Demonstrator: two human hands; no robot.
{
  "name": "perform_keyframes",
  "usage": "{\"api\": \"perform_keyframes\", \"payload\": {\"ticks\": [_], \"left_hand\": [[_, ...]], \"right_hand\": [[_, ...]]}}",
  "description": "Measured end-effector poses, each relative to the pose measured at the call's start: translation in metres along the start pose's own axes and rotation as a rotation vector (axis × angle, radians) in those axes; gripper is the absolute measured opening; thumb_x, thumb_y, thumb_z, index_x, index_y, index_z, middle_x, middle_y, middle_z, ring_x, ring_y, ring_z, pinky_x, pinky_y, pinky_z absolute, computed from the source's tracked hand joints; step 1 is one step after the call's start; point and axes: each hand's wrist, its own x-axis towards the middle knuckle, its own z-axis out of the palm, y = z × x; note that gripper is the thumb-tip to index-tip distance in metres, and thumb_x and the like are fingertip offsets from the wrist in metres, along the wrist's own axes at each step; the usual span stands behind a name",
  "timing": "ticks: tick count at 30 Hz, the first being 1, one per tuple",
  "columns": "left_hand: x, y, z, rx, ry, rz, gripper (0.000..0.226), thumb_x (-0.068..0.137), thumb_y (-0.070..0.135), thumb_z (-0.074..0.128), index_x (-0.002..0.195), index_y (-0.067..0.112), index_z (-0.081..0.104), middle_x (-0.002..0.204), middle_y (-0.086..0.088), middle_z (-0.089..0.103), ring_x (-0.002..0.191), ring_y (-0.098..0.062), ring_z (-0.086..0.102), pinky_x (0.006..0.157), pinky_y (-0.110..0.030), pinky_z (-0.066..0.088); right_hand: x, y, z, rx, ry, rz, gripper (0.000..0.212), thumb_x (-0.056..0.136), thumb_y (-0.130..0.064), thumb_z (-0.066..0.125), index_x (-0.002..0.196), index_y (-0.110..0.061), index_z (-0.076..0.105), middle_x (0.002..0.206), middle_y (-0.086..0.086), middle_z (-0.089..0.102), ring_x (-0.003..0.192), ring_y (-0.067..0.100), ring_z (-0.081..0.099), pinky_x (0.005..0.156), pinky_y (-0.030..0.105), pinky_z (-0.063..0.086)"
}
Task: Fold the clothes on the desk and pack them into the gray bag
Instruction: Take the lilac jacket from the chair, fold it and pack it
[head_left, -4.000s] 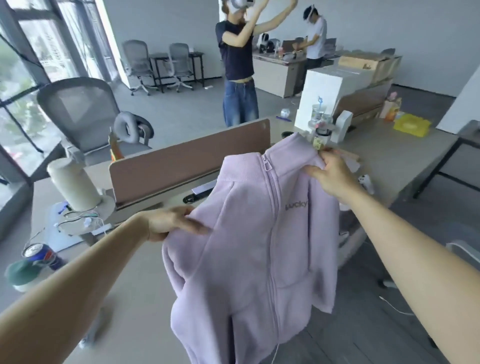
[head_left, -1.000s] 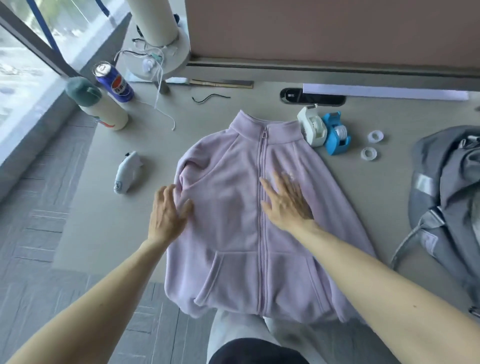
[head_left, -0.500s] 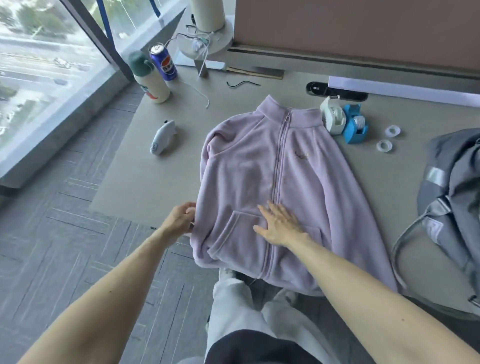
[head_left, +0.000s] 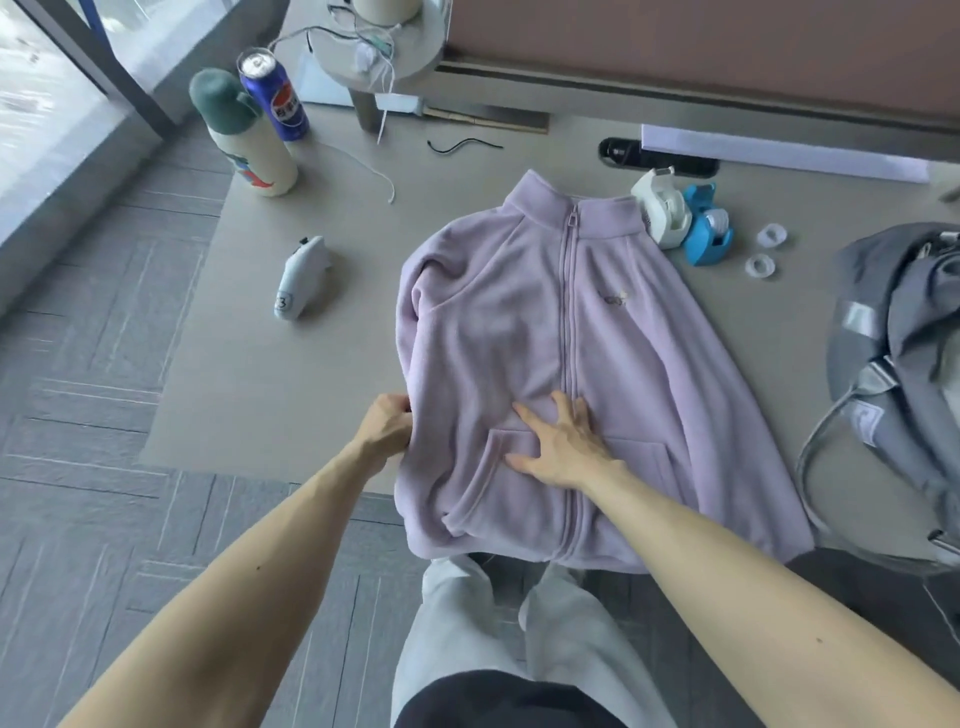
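Lilac fleece, the jacket (head_left: 519, 322) lies flat and zip-up at the middle of the desk (head_left: 291, 374), its hem hanging over the near edge. We press our right hand (head_left: 563, 447), fingers straight and spread, beside the zip to pin the cloth, while our left hand (head_left: 387, 423) pinches the side edge (we judge this readies the first inward fold). Bare desk runs left toward the white controller (head_left: 301, 275). A white tape dispenser (head_left: 662, 210) crowds the collar. The gray bag (head_left: 893, 332) waits at the right, near the sleeve.
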Motion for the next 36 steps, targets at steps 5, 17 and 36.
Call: {"api": "perform_keyframes", "payload": {"ticks": [5,17,36], "left_hand": [[-0.017,-0.012,-0.044,-0.025,0.045,0.068,0.009,0.076,0.008,0.065,0.068,0.004,0.064,0.057,0.000,0.055,0.057,-0.015,0.051,0.048,-0.026,0.049],[-0.057,-0.045,-0.194,0.284,0.599,0.280,0.027,0.063,0.032,0.055,0.061,0.005,0.050,0.058,-0.010,0.053,0.054,-0.025,0.045,0.049,-0.033,0.032],[-0.057,-0.063,-0.249,0.083,0.246,0.161,0.013,0.090,0.021,0.067,0.082,0.011,0.069,0.076,-0.011,0.068,0.074,-0.025,0.060,0.062,-0.031,0.043]], "right_hand": [[0.003,-0.005,-0.001,-0.012,-0.028,0.038,0.084,0.082,-0.074,0.048,0.150,-0.054,0.001,0.161,0.003,-0.013,0.146,0.046,-0.010,0.120,0.055,0.012],[-0.003,-0.005,0.000,-0.067,-0.011,0.053,0.082,0.092,-0.056,0.053,0.152,-0.051,-0.003,0.163,0.005,-0.017,0.148,0.044,-0.009,0.122,0.049,0.011],[0.006,-0.009,0.003,-0.075,-0.019,0.094,0.088,0.087,-0.057,0.057,0.152,-0.052,-0.002,0.162,0.004,-0.017,0.149,0.040,-0.009,0.121,0.048,0.014]]}}
